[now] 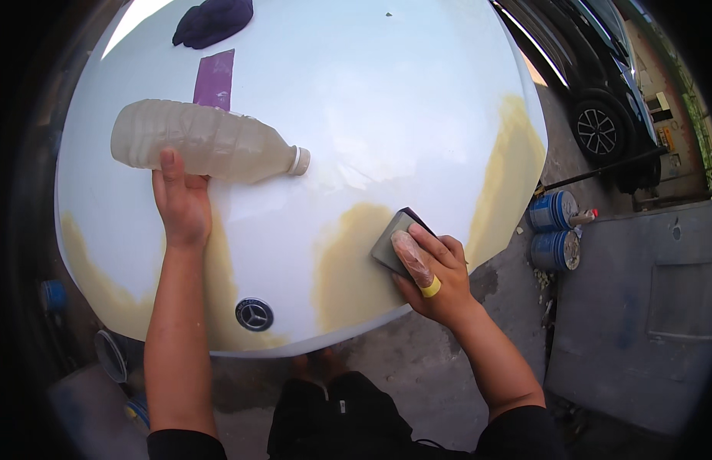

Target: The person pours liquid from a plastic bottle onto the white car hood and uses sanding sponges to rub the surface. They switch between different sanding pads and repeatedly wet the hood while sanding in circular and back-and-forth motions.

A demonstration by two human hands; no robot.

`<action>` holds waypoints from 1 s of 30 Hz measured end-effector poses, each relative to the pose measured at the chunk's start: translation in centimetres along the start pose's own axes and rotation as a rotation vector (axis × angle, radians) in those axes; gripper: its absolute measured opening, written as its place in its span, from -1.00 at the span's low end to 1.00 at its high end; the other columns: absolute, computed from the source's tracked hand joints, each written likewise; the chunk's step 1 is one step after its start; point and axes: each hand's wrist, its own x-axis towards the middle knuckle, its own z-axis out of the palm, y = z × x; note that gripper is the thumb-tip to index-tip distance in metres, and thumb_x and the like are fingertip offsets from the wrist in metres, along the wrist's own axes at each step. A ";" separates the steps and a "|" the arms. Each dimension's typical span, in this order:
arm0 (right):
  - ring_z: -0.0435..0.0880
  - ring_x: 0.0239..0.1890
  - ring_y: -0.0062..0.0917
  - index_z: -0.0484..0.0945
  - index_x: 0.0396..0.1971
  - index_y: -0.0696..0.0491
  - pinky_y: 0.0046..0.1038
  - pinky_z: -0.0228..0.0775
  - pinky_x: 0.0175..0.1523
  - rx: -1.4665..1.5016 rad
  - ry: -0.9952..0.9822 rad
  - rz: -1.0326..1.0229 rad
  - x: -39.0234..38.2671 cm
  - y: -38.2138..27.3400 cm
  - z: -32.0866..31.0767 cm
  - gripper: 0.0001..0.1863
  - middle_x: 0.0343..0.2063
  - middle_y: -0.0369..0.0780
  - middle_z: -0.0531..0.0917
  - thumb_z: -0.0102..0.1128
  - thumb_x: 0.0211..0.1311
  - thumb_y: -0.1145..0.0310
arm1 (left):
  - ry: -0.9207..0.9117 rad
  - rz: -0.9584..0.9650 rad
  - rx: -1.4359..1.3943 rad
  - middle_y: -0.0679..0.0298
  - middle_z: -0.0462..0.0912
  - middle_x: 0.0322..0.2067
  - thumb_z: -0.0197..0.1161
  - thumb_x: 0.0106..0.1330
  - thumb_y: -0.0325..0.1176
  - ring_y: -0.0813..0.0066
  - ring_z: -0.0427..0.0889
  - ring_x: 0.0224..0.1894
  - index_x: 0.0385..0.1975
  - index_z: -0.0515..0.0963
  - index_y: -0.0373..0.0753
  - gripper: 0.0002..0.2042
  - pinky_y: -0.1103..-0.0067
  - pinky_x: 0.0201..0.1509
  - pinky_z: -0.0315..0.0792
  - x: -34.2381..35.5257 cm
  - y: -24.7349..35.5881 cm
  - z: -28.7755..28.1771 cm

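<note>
My left hand (pixel 181 201) grips a clear plastic bottle (pixel 202 142) of cloudy liquid, lying sideways over a white car hood (pixel 386 100), cap pointing right. My right hand (pixel 432 272) presses a grey sanding block (pixel 392 239) against a yellowish filler patch (pixel 348 261) near the hood's front edge. One finger of that hand has a clear wrap and a yellow tape band. Other yellowish patches (pixel 513 165) show at the hood's right and left edges. A round emblem (pixel 254 314) sits at the hood's front.
A purple sheet (pixel 215 78) and a dark cloth (pixel 212 21) lie on the hood's far side. Two blue cans (pixel 554 230) stand on the ground at right, beside a grey panel (pixel 639 307). A dark car (pixel 593 77) is parked beyond.
</note>
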 end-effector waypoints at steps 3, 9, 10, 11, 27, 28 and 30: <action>0.53 0.20 -0.53 0.46 0.18 -0.18 -0.27 0.33 0.01 0.024 0.075 -0.115 6.0 -0.8 2.1 -0.35 0.08 -0.40 0.63 0.39 0.00 0.43 | 0.002 -0.004 -0.005 0.20 0.43 0.20 -0.05 0.50 0.11 0.31 0.43 0.25 0.30 0.22 -0.26 -0.40 0.28 0.31 0.33 0.2 -0.2 0.5; 0.51 0.22 -0.51 0.41 0.21 -0.16 -0.27 0.32 0.03 0.056 -0.035 -0.077 2.3 0.1 0.8 -0.32 0.10 -0.41 0.62 0.38 0.01 0.42 | 0.015 -0.023 0.002 0.15 0.40 0.25 -0.09 0.51 0.12 0.27 0.39 0.30 0.32 0.21 -0.30 -0.37 0.26 0.39 0.24 0.1 0.1 -0.3; 0.50 0.23 -0.51 0.41 0.22 -0.15 -0.27 0.32 0.03 0.038 -0.074 -0.039 -0.2 0.7 -0.4 -0.32 0.11 -0.42 0.61 0.39 0.01 0.42 | 0.028 -0.019 -0.006 0.15 0.40 0.25 -0.09 0.51 0.12 0.27 0.38 0.31 0.32 0.21 -0.30 -0.37 0.26 0.40 0.24 0.0 0.1 -0.1; 0.50 0.24 -0.51 0.41 0.22 -0.15 -0.27 0.32 0.04 0.026 -0.107 -0.003 -0.9 0.8 -1.1 -0.32 0.11 -0.42 0.61 0.39 0.01 0.42 | 0.026 -0.013 0.005 0.15 0.40 0.26 -0.09 0.51 0.12 0.26 0.38 0.31 0.32 0.21 -0.31 -0.37 0.26 0.40 0.23 0.0 0.1 0.1; 0.47 0.27 -0.47 0.31 0.31 -0.13 -0.27 0.29 0.00 0.016 0.022 -0.078 3.0 0.2 0.4 -0.18 0.08 -0.37 0.63 0.42 -0.04 0.41 | 0.043 -0.029 0.009 0.14 0.41 0.25 -0.08 0.50 0.12 0.26 0.38 0.31 0.32 0.23 -0.30 -0.37 0.28 0.42 0.19 0.2 0.0 0.6; 0.47 0.27 -0.47 0.32 0.31 -0.12 -0.26 0.29 0.00 0.043 0.040 -0.087 5.7 0.5 1.4 -0.19 0.08 -0.36 0.63 0.41 -0.02 0.41 | 0.043 -0.029 0.015 0.14 0.41 0.25 -0.07 0.50 0.12 0.26 0.38 0.31 0.32 0.22 -0.30 -0.37 0.28 0.42 0.19 0.2 0.1 0.9; 0.47 0.27 -0.46 0.33 0.31 -0.11 -0.24 0.29 0.01 0.080 0.067 -0.086 7.1 0.3 2.1 -0.21 0.08 -0.35 0.63 0.41 0.00 0.40 | 0.058 -0.035 0.019 0.13 0.41 0.25 -0.07 0.49 0.13 0.25 0.38 0.31 0.33 0.22 -0.31 -0.35 0.28 0.43 0.19 0.1 0.3 0.5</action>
